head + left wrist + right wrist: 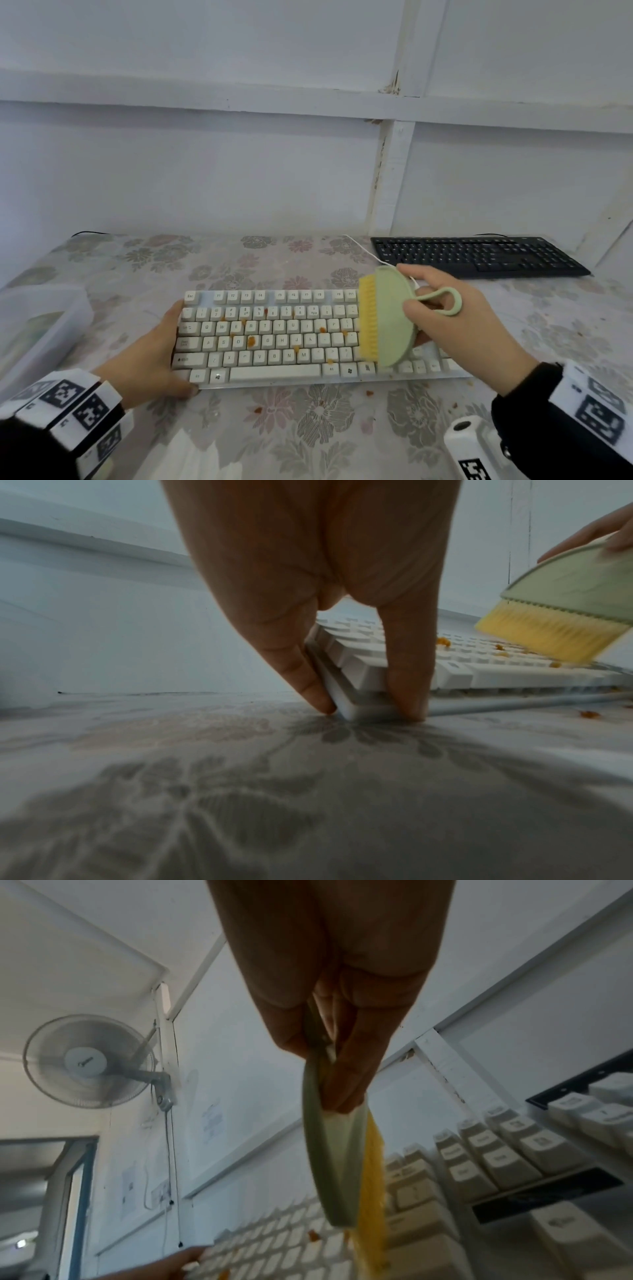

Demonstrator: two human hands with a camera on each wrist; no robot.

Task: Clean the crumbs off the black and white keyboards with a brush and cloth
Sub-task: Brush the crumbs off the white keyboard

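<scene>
A white keyboard (274,337) lies across the middle of the table, with orange crumbs (251,341) scattered over its keys. My left hand (154,353) clamps its left end, thumb and fingers (407,685) pinching the near corner (356,707). My right hand (452,318) grips a pale green brush (390,318) with yellow bristles (368,320) that touch the keys on the keyboard's right part. In the right wrist view the brush (337,1164) hangs edge-on from my fingers over the keys (479,1172). The black keyboard (479,255) sits at the far right.
A clear plastic box (37,325) stands at the left table edge. Loose crumbs (370,393) lie on the flowered tablecloth (308,428) in front of the white keyboard. A white cable (363,248) runs back toward the wall. A wall fan (89,1061) hangs at left.
</scene>
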